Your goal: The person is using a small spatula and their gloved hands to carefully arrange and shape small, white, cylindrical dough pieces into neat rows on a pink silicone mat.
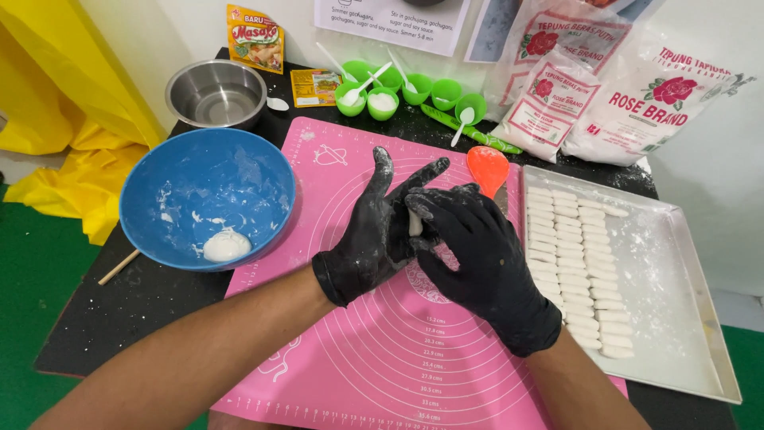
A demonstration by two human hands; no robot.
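Head view, blue bowl [183, 183] holding dough lump [226, 245] at left, tray [676, 318] of dough sticks [574, 263] at right, left hand [374, 231] and right hand [477, 255] pressed around an upright dough piece [415, 224]

Small white dough piece [415, 224], upright, pressed between palms.

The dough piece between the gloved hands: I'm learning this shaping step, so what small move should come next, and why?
Probably keep rolling the dough piece between the left hand and right hand until it is an even stick. It looks short and pinched between the palms, unlike the even white sticks lined up on the tray.
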